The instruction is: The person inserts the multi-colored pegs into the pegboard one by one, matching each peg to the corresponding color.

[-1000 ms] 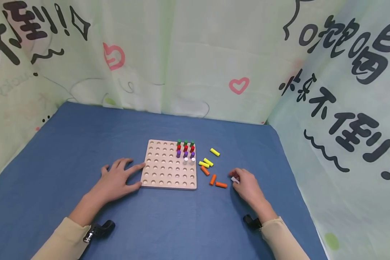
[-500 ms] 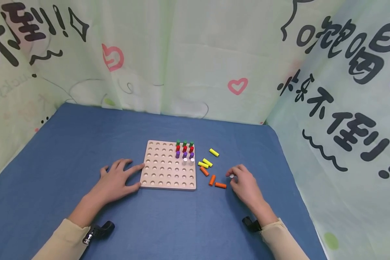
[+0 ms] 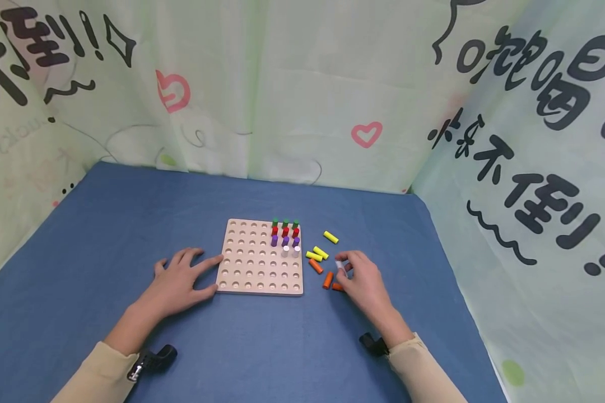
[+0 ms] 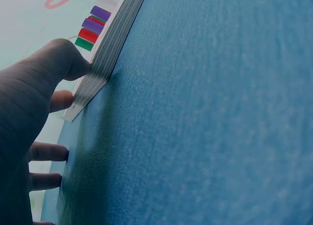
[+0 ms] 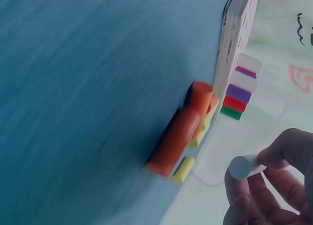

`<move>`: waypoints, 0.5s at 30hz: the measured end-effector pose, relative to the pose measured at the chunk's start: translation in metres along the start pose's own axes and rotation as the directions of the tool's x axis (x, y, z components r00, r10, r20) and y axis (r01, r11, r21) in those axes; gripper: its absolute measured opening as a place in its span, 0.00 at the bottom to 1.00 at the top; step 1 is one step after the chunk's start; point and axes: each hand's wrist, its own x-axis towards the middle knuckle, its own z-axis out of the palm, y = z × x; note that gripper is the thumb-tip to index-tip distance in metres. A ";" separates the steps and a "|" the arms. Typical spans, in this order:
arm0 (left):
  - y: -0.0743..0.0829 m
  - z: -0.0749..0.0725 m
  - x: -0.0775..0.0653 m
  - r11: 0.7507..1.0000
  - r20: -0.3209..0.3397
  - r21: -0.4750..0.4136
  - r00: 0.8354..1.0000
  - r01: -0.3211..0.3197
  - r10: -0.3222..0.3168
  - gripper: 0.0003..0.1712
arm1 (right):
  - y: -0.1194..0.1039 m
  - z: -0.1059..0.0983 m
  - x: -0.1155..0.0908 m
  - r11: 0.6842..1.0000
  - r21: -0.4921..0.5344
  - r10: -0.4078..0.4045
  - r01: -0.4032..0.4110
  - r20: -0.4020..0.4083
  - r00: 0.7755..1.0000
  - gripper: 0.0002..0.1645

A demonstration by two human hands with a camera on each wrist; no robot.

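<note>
The right hand (image 3: 365,281) pinches a white peg (image 3: 340,265) above the blue table (image 3: 262,347), near the loose orange pegs (image 3: 315,266) and yellow pegs (image 3: 331,237). The left hand (image 3: 178,282), fingers spread, touches the left edge of the wooden board (image 3: 242,267), where green, red, purple and white standing pegs (image 3: 285,242) fill some holes.

It's bright in here, and soft light spreads evenly over the pale curtain (image 3: 297,84). I see a faint shadow beside the right arm (image 3: 397,329) on the blue cloth (image 3: 262,347). From the left wrist, the left hand (image 4: 30,105) looks dark, with a dim shadow nearby. From the right wrist, the closest orange peg (image 5: 175,142) looks fuzzy, the curtain washed out.
</note>
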 end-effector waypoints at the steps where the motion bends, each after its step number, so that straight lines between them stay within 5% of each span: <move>1: 0.000 0.000 0.000 1.000 0.000 0.001 1.000 0.000 0.000 0.36 | -0.003 0.001 0.001 1.000 0.008 0.002 -0.002 0.002 1.000 0.16; 15: 0.001 0.000 -0.001 1.000 -0.007 0.004 1.000 0.004 -0.004 0.37 | -0.044 0.025 0.021 0.975 0.174 -0.119 0.138 -0.114 0.986 0.08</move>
